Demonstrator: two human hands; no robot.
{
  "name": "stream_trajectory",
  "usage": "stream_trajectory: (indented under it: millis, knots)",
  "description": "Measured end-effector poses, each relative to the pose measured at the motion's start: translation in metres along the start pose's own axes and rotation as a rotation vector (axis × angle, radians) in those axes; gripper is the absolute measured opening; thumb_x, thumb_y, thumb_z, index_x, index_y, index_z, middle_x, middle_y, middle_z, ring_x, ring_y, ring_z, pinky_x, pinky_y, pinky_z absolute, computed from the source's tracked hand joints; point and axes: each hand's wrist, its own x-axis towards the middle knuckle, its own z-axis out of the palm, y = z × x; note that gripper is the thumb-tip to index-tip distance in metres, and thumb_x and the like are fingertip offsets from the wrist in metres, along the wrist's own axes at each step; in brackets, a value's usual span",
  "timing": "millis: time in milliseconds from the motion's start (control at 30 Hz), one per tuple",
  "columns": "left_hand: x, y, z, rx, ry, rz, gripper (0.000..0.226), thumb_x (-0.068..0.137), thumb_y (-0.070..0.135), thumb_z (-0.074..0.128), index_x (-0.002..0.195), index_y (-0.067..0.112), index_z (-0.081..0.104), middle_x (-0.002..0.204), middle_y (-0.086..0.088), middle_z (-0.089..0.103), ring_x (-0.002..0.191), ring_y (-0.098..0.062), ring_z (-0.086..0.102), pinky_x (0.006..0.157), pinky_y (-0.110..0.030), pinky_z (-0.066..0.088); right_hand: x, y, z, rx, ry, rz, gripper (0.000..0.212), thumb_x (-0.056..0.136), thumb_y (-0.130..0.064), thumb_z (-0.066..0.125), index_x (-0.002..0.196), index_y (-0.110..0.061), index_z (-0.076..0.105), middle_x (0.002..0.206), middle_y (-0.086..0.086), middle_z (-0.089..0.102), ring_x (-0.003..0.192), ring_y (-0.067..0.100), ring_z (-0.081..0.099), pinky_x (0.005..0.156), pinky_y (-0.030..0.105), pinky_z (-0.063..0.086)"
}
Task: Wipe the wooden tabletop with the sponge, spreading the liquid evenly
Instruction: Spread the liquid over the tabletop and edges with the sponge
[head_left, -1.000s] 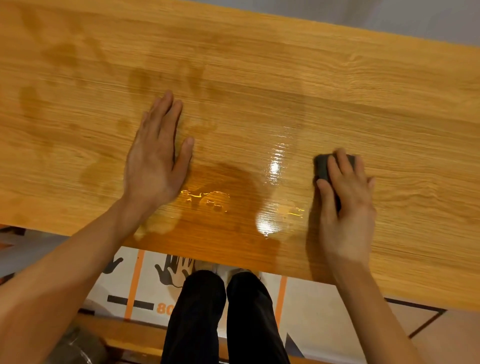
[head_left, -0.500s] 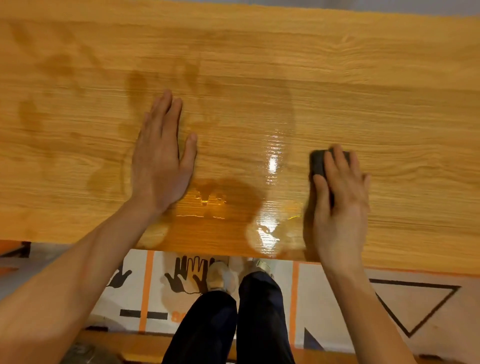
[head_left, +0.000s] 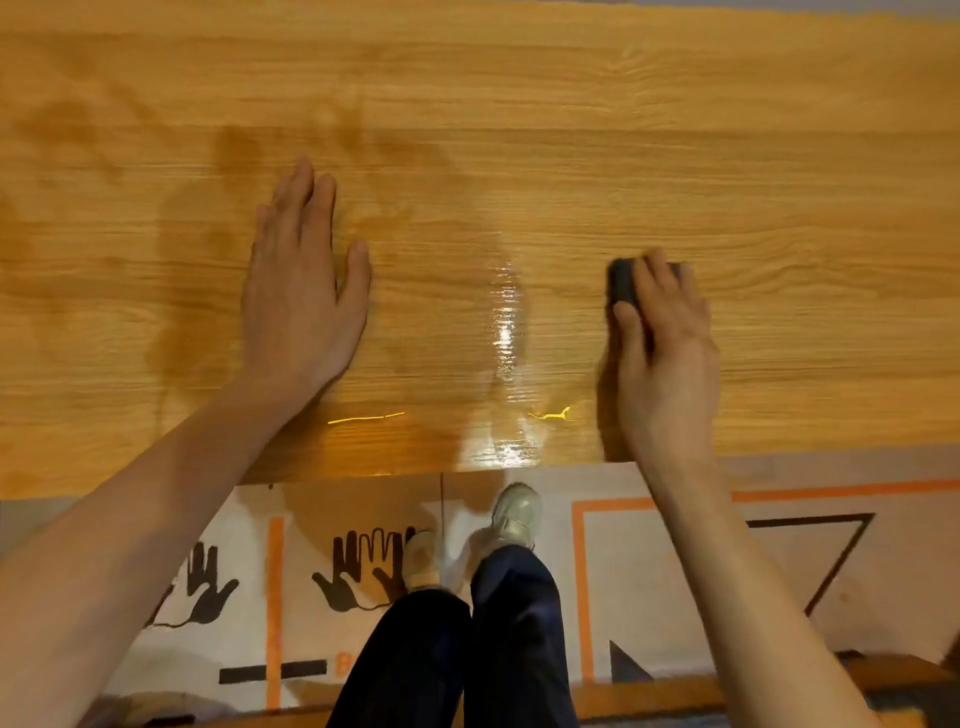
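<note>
A wooden tabletop (head_left: 623, 130) fills the upper half of the view. A glossy wet streak of liquid (head_left: 506, 332) runs from mid-table toward the near edge, with darker damp patches (head_left: 208, 270) to the left. My right hand (head_left: 667, 364) presses down on a dark grey sponge (head_left: 622, 283), right of the wet streak; only the sponge's far left corner shows past my fingers. My left hand (head_left: 304, 291) lies flat on the wood, fingers together, holding nothing.
The table's near edge (head_left: 363, 475) runs across the lower middle. Below it are my legs in dark trousers (head_left: 467, 649), pale shoes (head_left: 514, 514), and a floor sheet printed with black hand shapes (head_left: 363, 571), orange lines and a black triangle (head_left: 831, 551).
The view has tipped down, showing more floor. My right hand and the sponge stay right of the wet patch, shifted slightly farther up the table. My left hand stays flat in place.
</note>
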Motion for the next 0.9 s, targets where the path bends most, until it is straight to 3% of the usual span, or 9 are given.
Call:
stream_trajectory:
  millis: [67, 133, 300, 400, 467, 567, 667, 767, 900]
  knots:
    - [-0.003, -0.001, -0.003, -0.04, -0.02, 0.022, 0.057, 0.108, 0.027, 0.041, 0.158, 0.003, 0.028, 0.168, -0.011, 0.019, 0.157, -0.024, 0.013, 0.129, -0.038, 0.008, -0.001, 0.003, -0.004, 0.007, 0.086, 0.143, 0.04, 0.103, -0.013, 0.041, 0.143, -0.009, 0.044, 0.155, 0.004, 0.034, 0.148, 0.022, 0.019, 0.123, 0.04, 0.011]
    - [-0.012, -0.002, -0.007, -0.054, -0.056, 0.061, 0.056, 0.109, 0.025, 0.041, 0.158, 0.004, 0.027, 0.168, -0.01, 0.02, 0.157, -0.023, 0.013, 0.129, -0.036, 0.006, -0.008, -0.022, 0.016, 0.011, 0.113, 0.152, 0.04, 0.103, -0.013, 0.041, 0.143, -0.009, 0.044, 0.154, 0.005, 0.035, 0.148, 0.023, 0.019, 0.123, 0.035, 0.009]
    - [-0.059, -0.005, -0.012, -0.029, -0.104, 0.071, 0.053, 0.11, 0.021, 0.035, 0.159, 0.006, 0.025, 0.169, -0.006, 0.018, 0.157, -0.017, 0.011, 0.129, -0.038, 0.006, -0.043, -0.105, 0.083, 0.013, -0.083, -0.196, 0.041, 0.101, -0.009, 0.044, 0.142, -0.01, 0.045, 0.152, 0.006, 0.039, 0.147, 0.026, 0.022, 0.123, 0.042, 0.015]
    - [-0.073, -0.008, -0.007, 0.01, -0.115, 0.097, 0.055, 0.11, 0.023, 0.033, 0.16, 0.004, 0.022, 0.17, -0.008, 0.014, 0.158, -0.018, 0.008, 0.129, -0.041, 0.007, -0.039, -0.087, 0.067, -0.023, -0.162, -0.297, 0.04, 0.102, -0.012, 0.046, 0.142, -0.013, 0.046, 0.152, 0.004, 0.039, 0.147, 0.022, 0.024, 0.123, 0.038, 0.011]
    - [-0.073, -0.01, -0.005, 0.044, -0.094, 0.117, 0.055, 0.111, 0.026, 0.029, 0.16, 0.003, 0.021, 0.169, -0.01, 0.014, 0.158, -0.02, 0.009, 0.129, -0.041, 0.007, -0.033, -0.05, 0.038, -0.032, -0.115, -0.221, 0.04, 0.101, -0.011, 0.046, 0.141, -0.012, 0.047, 0.151, 0.004, 0.042, 0.146, 0.022, 0.026, 0.123, 0.042, 0.014]
    - [-0.072, -0.012, -0.002, 0.072, -0.083, 0.131, 0.058, 0.11, 0.031, 0.024, 0.16, 0.002, 0.02, 0.169, -0.012, 0.014, 0.158, -0.021, 0.008, 0.129, -0.039, 0.006, -0.032, 0.002, -0.004, 0.006, 0.059, 0.103, 0.04, 0.101, -0.01, 0.044, 0.141, -0.01, 0.046, 0.152, 0.006, 0.038, 0.147, 0.024, 0.023, 0.119, 0.049, 0.021]
    - [-0.072, -0.013, -0.001, 0.088, -0.084, 0.136, 0.059, 0.109, 0.032, 0.022, 0.16, 0.002, 0.019, 0.17, -0.012, 0.013, 0.158, -0.021, 0.008, 0.129, -0.038, 0.005, -0.04, -0.013, 0.006, 0.061, 0.157, 0.253, 0.04, 0.101, -0.009, 0.044, 0.141, -0.007, 0.045, 0.153, 0.009, 0.037, 0.147, 0.025, 0.022, 0.12, 0.047, 0.02]
    - [-0.071, -0.013, -0.001, 0.082, -0.074, 0.138, 0.056, 0.11, 0.028, 0.025, 0.16, 0.002, 0.021, 0.17, -0.012, 0.014, 0.158, -0.021, 0.009, 0.129, -0.039, 0.006, -0.054, -0.074, 0.054, 0.054, 0.063, 0.025, 0.037, 0.097, -0.003, 0.049, 0.134, -0.002, 0.052, 0.145, 0.016, 0.047, 0.141, 0.034, 0.034, 0.117, 0.05, 0.026]
    - [-0.07, -0.013, -0.002, 0.059, -0.06, 0.128, 0.053, 0.111, 0.023, 0.028, 0.159, 0.002, 0.023, 0.169, -0.011, 0.016, 0.158, -0.02, 0.01, 0.129, -0.038, 0.006, -0.072, -0.111, 0.084, 0.067, -0.14, -0.242, 0.037, 0.1, -0.012, 0.048, 0.137, -0.009, 0.051, 0.148, 0.009, 0.045, 0.144, 0.029, 0.03, 0.121, 0.043, 0.015]
